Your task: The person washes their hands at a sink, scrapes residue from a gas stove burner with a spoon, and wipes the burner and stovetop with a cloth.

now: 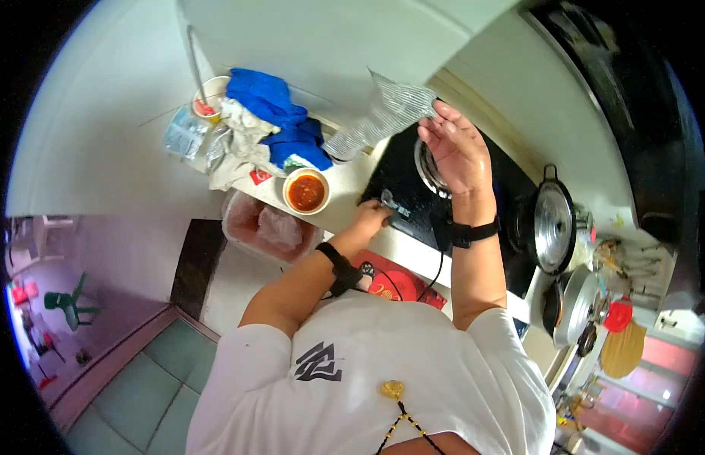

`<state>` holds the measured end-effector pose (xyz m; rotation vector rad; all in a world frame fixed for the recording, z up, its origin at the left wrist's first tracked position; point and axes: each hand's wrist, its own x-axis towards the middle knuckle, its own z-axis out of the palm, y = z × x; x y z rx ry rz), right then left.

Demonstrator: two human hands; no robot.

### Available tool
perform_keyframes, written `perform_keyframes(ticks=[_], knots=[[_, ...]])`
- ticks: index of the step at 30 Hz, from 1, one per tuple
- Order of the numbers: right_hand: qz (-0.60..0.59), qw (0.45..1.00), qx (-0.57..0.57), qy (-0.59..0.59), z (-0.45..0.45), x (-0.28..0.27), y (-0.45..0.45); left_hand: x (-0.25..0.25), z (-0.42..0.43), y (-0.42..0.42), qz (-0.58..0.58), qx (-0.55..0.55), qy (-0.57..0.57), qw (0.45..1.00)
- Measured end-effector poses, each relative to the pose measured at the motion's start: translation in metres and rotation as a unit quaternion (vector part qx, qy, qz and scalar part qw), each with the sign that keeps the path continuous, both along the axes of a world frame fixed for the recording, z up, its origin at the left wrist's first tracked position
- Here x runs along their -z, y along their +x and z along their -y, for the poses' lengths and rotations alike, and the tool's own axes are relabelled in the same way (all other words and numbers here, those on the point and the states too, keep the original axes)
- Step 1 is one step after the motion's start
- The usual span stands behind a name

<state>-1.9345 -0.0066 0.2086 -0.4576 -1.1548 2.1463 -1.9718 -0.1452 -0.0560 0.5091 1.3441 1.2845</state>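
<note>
Here, right hand (462,155) pinches striped sheet (394,110) (silvery).

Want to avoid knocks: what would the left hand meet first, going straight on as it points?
Skimming the black cooktop, the left hand would likely meet the round metal rim, though depth is unclear.

White short-sleeved T-shirt (413,337), dark angular chest logo (318,363), black wrist straps (474,233), gold pendant (392,390), black beaded cord (402,413)
</note>
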Motion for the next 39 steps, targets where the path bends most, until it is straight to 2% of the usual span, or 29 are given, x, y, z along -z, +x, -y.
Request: perform_keyframes(ticks=[2,4,6,8,9,10,12,13,14,15,16,18,20,22,26,28,31,34,36,38,39], knots=[[-0.012,1.000,0.013,-0.012,-0.006,0.010,0.037,-0.052,0.004,-0.011,0.137,-0.005,-0.096,0.986],[-0.042,0.998,0.012,-0.043,-0.009,0.021,0.074,-0.055,-0.003,-0.007,0.279,0.010,-0.108,0.954],[-0.057,0.996,0.018,-0.068,-0.011,0.042,0.103,-0.091,-0.010,-0.003,0.345,0.035,-0.105,0.932],[-0.078,0.991,-0.050,-0.098,-0.004,0.054,0.122,-0.105,-0.019,0.006,0.420,0.100,-0.031,0.902],[-0.070,0.989,-0.024,-0.128,0.009,0.056,0.130,-0.116,-0.022,0.010,0.459,0.115,-0.039,0.880],[-0.071,0.985,-0.021,-0.159,0.018,0.057,0.135,-0.112,-0.025,0.016,0.457,0.118,-0.045,0.880],[-0.010,0.990,-0.056,-0.128,0.019,0.079,0.160,-0.099,-0.032,0.027,0.428,0.134,0.034,0.893],[0.040,0.991,-0.030,-0.124,0.022,0.086,0.169,-0.094,-0.030,0.028,0.424,0.136,0.049,0.894],[0.050,0.991,-0.062,-0.104,0.022,0.093,0.181,-0.094,-0.029,0.028,0.397,0.093,0.032,0.912],[0.148,0.989,0.004,-0.003,0.029,0.108,0.190,-0.094,-0.026,0.026,0.324,0.066,-0.004,0.944],[0.248,0.962,0.065,0.097,0.041,0.117,0.192,-0.096,-0.018,0.026,0.252,0.037,-0.036,0.966],[0.268,0.950,0.034,0.155,0.059,0.128,0.190,-0.092,-0.007,0.033,0.217,0.040,-0.072,0.973],[0.341,0.903,0.032,0.257,0.079,0.131,0.181,-0.090,0.001,0.043,0.168,0.052,-0.106,0.979],[0.334,0.865,0.067,0.368,0.084,0.137,0.172,-0.095,0.006,0.052,0.194,0.027,-0.114,0.974],[0.373,0.853,0.094,0.353,0.052,0.130,0.161,-0.100,0.005,0.034,0.202,0.025,-0.076,0.976],[0.316,0.802,0.157,0.482,0.018,0.124,0.143,-0.106,-0.001,0.022,0.217,-0.028,-0.054,0.974],[0.265,0.730,0.215,0.592,-0.036,0.116,0.105,-0.080,-0.002,0.007,0.203,-0.051,-0.037,0.977],[0.253,0.691,0.278,0.618,-0.089,0.109,0.078,-0.076,-0.008,-0.001,0.166,-0.077,-0.068,0.981],[0.290,0.663,0.349,0.595,-0.122,0.108,0.067,-0.068,-0.011,0.000,0.069,-0.103,-0.105,0.987],[0.384,0.699,0.340,0.498,-0.150,0.116,0.060,-0.055,-0.013,-0.003,0.026,-0.090,-0.114,0.989],[0.421,0.679,0.328,0.504,-0.164,0.125,0.058,-0.042,-0.012,-0.003,0.010,-0.083,-0.098,0.992]])
